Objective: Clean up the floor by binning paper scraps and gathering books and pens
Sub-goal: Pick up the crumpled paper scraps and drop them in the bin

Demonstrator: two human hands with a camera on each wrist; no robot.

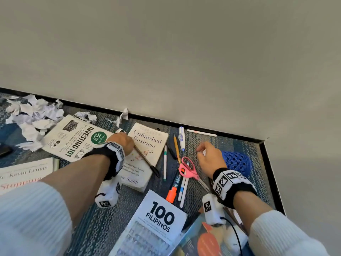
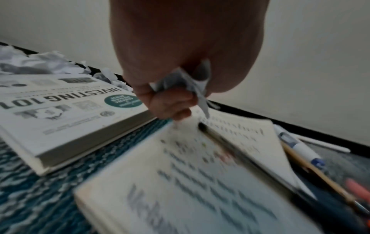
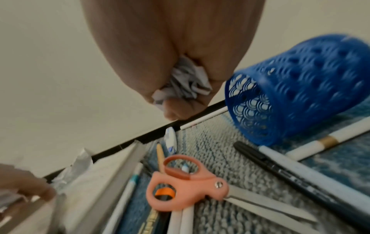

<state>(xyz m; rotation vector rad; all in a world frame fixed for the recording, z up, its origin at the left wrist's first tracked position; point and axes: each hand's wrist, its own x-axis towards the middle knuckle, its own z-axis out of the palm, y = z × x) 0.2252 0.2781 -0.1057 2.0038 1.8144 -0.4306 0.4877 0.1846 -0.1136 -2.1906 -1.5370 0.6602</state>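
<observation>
The left hand (image 2: pixel 176 66) clenched a crumpled white paper scrap (image 2: pixel 180 80) above the cream "Unfinished Business" book (image 1: pixel 145 154). At three o'clock, the right hand (image 3: pixel 174 63) gripped another crumpled white paper wad (image 3: pixel 186 82) beside the tipped blue plastic mesh basket (image 3: pixel 296 88).

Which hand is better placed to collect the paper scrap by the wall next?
Left. The left hand is beside the paper scrap; the right hand hangs farther off, near the blue basket. Both already hold paper.

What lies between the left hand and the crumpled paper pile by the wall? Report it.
Only the Investing 101 book, lying flat between the left hand and the paper pile. Nothing upright blocks the way; the hand grips a paper scrap.
</observation>
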